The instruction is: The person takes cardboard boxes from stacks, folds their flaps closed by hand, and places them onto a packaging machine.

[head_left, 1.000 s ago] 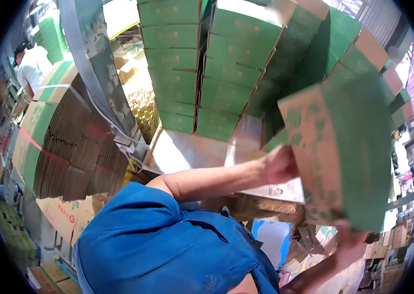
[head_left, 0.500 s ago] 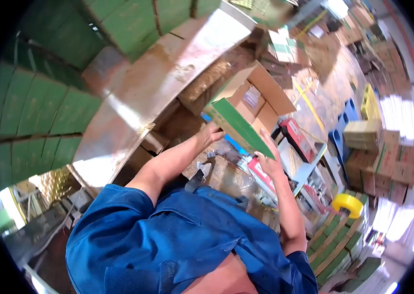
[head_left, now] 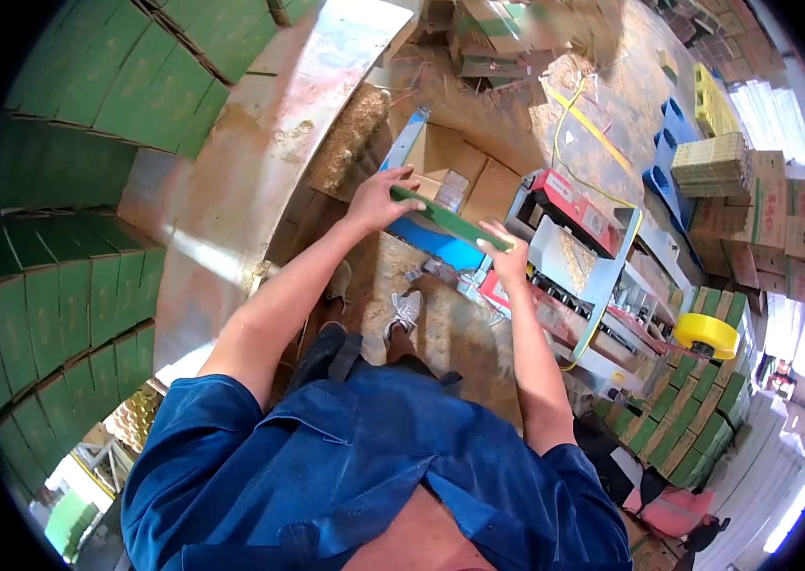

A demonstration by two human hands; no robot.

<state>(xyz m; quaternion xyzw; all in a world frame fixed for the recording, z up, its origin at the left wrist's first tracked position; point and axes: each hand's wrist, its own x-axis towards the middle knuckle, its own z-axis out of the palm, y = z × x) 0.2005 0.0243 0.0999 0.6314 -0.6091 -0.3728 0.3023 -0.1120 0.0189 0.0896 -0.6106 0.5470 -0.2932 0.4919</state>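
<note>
An open cardboard box (head_left: pixel 490 188) sits inside the blue metal frame (head_left: pixel 400 143) of a machine, its brown inside facing up and a pale printed patch within. Along its near side runs a green edge (head_left: pixel 455 225). My left hand (head_left: pixel 383 198) grips the left end of that edge, fingers bent over it. At the right end my right hand (head_left: pixel 507 251) has its fingers closed on the same edge. The box's underside is hidden.
Right of the box stands the machine with a red-sided unit (head_left: pixel 576 211). A yellow tape roll (head_left: pixel 705 335) sits farther right. Stacked green boxes (head_left: pixel 64 295) and a metal-topped bench (head_left: pixel 231 181) are at left. Cartons (head_left: pixel 778 214) are piled at far right.
Both hands have brought the box down and slightly left, from the air into the blue frame. The box has turned so its opening faces up. The view has tilted down, showing the shoes.
</note>
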